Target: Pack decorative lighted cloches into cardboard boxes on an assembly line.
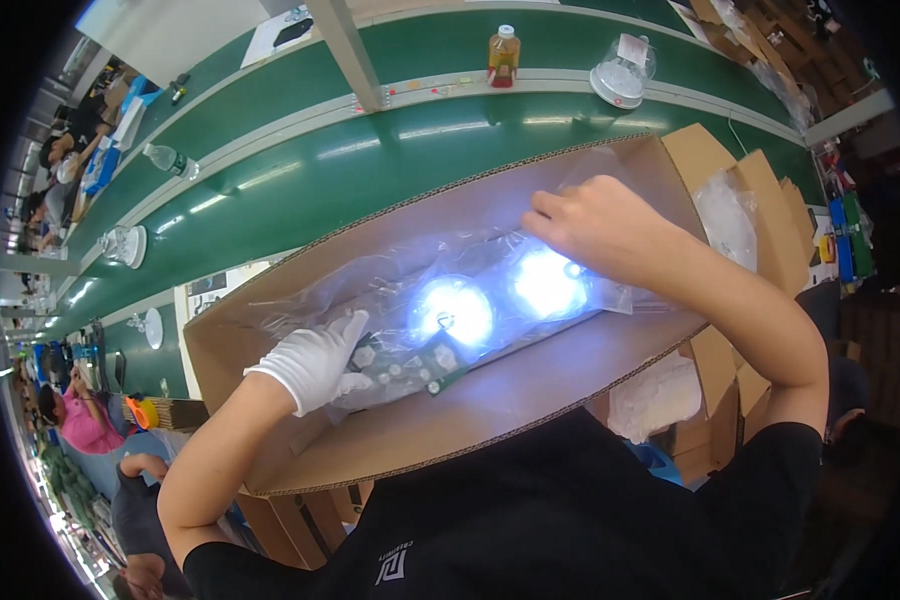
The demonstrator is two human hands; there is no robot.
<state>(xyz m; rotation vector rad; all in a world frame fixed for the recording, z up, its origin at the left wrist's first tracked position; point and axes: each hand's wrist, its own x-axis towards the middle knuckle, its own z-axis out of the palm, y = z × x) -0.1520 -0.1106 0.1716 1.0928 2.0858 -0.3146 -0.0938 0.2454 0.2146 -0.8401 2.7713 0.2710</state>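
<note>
A long open cardboard box (450, 425) lies tilted in front of me. Inside it, two round lamps (452, 312) glow bright white under crinkled clear plastic bags (380, 275). Small dark green and white printed pieces (448, 362) show at the left lamp's lower side. My left hand (310, 365), in a white glove, rests at the bag's left end with thumb and fingers apart. Bare and curled, my right hand (595, 225) is above the right lamp, its fingertips pinched at the plastic. Glare hides the lamps' details.
Behind the box runs a green workbench (360, 165) with a raised shelf. On it are a bottle of amber liquid (504, 58), a clear dome-shaped item (622, 75) and a clear bottle (170, 160). Open cartons (760, 210) stand at right. Other people, one in pink (85, 425), are at left.
</note>
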